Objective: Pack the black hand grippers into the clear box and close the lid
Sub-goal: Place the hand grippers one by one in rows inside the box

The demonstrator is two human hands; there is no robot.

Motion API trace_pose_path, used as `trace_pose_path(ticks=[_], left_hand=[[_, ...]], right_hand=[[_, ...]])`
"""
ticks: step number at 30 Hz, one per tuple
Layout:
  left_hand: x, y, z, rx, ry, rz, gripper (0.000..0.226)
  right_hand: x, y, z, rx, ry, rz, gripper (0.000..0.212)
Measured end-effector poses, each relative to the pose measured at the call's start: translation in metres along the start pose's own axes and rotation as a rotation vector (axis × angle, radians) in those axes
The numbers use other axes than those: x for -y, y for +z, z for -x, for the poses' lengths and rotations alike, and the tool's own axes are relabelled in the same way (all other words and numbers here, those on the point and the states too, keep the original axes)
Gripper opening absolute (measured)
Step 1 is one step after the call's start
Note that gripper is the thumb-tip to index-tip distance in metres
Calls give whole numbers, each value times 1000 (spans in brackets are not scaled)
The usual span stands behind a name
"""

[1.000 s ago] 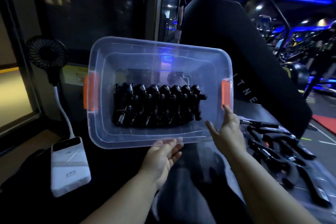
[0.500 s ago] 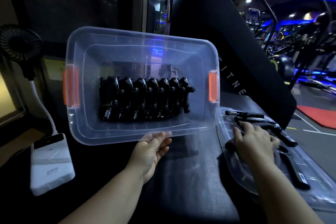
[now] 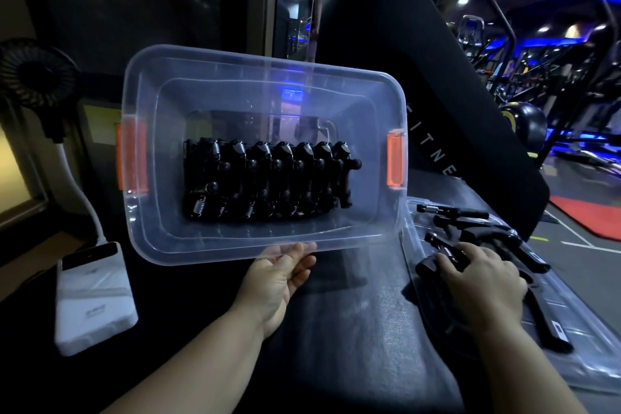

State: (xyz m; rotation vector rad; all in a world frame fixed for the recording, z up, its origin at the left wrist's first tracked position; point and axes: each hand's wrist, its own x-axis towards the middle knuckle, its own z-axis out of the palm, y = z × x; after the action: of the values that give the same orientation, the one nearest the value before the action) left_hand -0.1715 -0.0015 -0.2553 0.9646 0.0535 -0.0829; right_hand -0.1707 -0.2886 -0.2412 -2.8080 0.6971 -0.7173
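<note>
We hold the clear box (image 3: pixel 265 155) tipped up toward the camera with our left hand (image 3: pixel 279 279), fingers curled over its near rim, thumb behind; the hand is closed on the rim. Box opening faces us, orange latches (image 3: pixel 395 163) on the left and right ends. Inside, a row of black hand grippers (image 3: pixel 265 183) sits packed side by side against the bottom, metal springs showing along the top and lower edges of the row; the rightmost one sticks out a bit past the rest. Our right hand (image 3: pixel 484 282) is down on the clear lid (image 3: pixel 605 366), which lies flat on the dark counter (image 3: pixel 353 329) to the right of the box, touching or nearly touching the box's lower right corner. Fingers are spread and bent over one loose gripper (image 3: pixel 440 254) on the lid; we can't tell if the grasp is closed on it or just resting on top. More loose grippers (image 3: pixel 470 222) lie on the lid beyond and right of that hand, a few handles pointing away to the right. On the left of the counter: a white power bank (image 3: pixel 94 302) with a white gooseneck going up to a small black fan (image 3: pixel 37 74). Black padded gym equipment stands behind the box.
</note>
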Motion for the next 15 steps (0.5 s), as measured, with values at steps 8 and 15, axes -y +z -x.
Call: trace_pose_path(ticks=[8,15], left_hand=[[-1,-1,1,6,6,3,40],[0,-2,1,2,-1,-6,17]], right_hand=[[0,0,3,-118,-135,-112,36],[10,-7,-18,218,-94,19,64]])
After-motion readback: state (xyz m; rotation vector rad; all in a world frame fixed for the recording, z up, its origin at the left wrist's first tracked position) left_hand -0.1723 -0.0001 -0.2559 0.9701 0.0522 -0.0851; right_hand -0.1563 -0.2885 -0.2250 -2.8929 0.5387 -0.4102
